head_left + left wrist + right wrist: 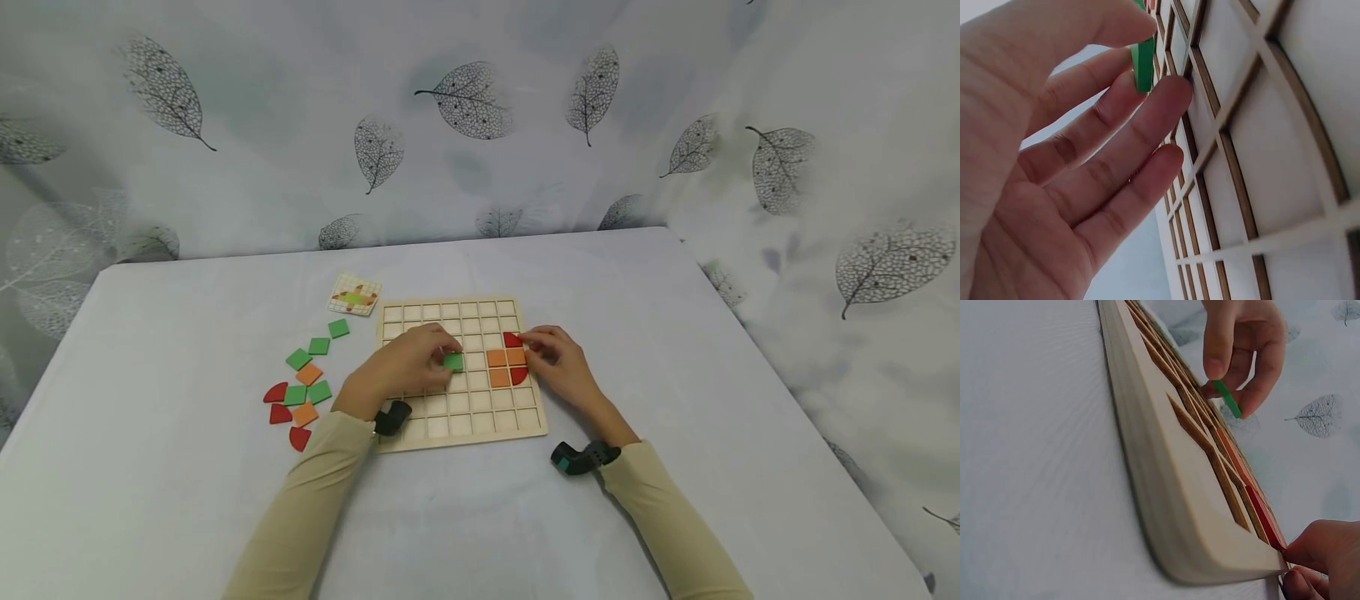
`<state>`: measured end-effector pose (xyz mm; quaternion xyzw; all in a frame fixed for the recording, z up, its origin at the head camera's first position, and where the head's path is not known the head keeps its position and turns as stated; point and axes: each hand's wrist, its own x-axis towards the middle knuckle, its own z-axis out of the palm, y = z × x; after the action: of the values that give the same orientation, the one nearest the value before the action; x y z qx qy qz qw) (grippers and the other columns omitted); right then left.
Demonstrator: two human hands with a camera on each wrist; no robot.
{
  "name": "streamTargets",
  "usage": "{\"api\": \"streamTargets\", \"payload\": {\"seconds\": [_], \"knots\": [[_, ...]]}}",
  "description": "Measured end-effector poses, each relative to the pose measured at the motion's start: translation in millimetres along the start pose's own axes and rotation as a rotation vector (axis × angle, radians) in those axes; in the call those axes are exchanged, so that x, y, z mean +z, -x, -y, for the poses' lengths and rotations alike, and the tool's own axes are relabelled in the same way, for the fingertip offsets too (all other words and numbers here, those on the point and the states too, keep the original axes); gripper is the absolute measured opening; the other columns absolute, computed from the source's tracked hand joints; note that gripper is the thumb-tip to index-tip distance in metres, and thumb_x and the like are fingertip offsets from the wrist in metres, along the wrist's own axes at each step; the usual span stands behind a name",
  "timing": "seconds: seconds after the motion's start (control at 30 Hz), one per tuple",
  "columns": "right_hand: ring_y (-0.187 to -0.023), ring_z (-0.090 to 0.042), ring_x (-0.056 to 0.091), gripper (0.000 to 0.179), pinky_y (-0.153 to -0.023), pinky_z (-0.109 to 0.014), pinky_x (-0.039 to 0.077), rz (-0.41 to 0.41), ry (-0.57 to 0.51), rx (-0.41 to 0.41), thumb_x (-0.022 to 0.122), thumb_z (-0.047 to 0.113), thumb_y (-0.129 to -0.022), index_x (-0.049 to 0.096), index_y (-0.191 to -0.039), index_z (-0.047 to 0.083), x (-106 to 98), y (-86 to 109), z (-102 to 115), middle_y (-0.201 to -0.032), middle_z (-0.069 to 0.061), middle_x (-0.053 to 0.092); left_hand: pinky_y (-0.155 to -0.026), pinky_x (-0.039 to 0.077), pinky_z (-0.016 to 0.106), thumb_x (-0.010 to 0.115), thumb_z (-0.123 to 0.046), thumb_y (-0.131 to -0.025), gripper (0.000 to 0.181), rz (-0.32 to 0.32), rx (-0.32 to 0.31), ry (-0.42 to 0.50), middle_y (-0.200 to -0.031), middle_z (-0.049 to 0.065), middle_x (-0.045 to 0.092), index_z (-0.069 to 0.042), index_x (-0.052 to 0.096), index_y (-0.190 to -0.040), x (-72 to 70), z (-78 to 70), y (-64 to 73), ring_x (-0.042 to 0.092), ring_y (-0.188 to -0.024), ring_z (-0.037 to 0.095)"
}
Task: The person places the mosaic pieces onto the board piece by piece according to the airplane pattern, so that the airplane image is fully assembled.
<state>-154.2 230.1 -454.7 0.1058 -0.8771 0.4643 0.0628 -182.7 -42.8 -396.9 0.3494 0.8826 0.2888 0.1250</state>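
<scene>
My left hand [411, 360] is over the middle of a wooden grid board [461, 444], pinching a green square tile [453, 362] between thumb and fingers. In the left wrist view the green tile [1142, 65] stands on edge, apart from the grid, with the other fingers spread below it. At the board's right rim, my right hand [561, 364] touches the edge with loosely bent fingertips. Beside those fingertips, orange square tiles [499, 378] and two red quarter-circle tiles [519, 377] sit in the grid cells. The right wrist view shows the right hand [1325, 556] at the board's corner.
Left of the board lie loose green squares [298, 359], orange squares [305, 414] and red quarter-circles [299, 438]. A pattern card [355, 295] rests beyond the board's upper left corner. Everything is on a white-covered table [675, 375] against a leaf-printed backdrop [262, 125].
</scene>
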Motion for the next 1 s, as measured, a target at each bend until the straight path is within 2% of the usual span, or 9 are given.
{"api": "streamTargets", "payload": {"seconds": [0.33, 0.77, 1.0], "knots": [[-0.094, -0.023, 0.057, 0.026, -0.079, -0.022, 0.048, 0.001, -0.011, -0.01, 0.062, 0.001, -0.091, 0.068, -0.116, -0.003, -1, 0.7, 1, -0.118, -0.017, 0.058, -0.079, 0.048, 0.031, 0.067, -0.01, -0.088, 0.026, -0.002, -0.018, -0.044, -0.103, 0.005, 0.063, -0.006, 0.068, -0.114, 4.9, -1.4, -8.0, 0.058, -0.086, 0.017], [-0.093, -0.024, 0.057, 0.025, -0.078, -0.021, 0.048, -0.006, -0.016, -0.035, 0.062, 0.0, -0.092, 0.068, -0.116, -0.004, 0, 1.1, 0, -0.118, -0.018, 0.058, -0.078, 0.048, 0.03, 0.069, -0.013, -0.09, 0.022, -0.005, 0.012, -0.016, -0.102, 0.003, 0.062, -0.006, 0.07, -0.111, 15.2, -6.5, -21.8, 0.055, -0.084, 0.015], [-0.094, -0.024, 0.058, 0.025, -0.078, -0.021, 0.048, -0.002, -0.022, -0.042, 0.061, 0.0, -0.092, 0.067, -0.116, -0.004, -1, 0.7, 1, -0.119, -0.018, 0.058, -0.082, 0.049, 0.03, 0.07, -0.013, -0.09, 0.019, -0.021, 0.028, -0.04, -0.105, 0.0, 0.065, -0.009, 0.073, -0.108, 15.5, -7.1, -25.6, 0.06, -0.089, 0.014]]}}
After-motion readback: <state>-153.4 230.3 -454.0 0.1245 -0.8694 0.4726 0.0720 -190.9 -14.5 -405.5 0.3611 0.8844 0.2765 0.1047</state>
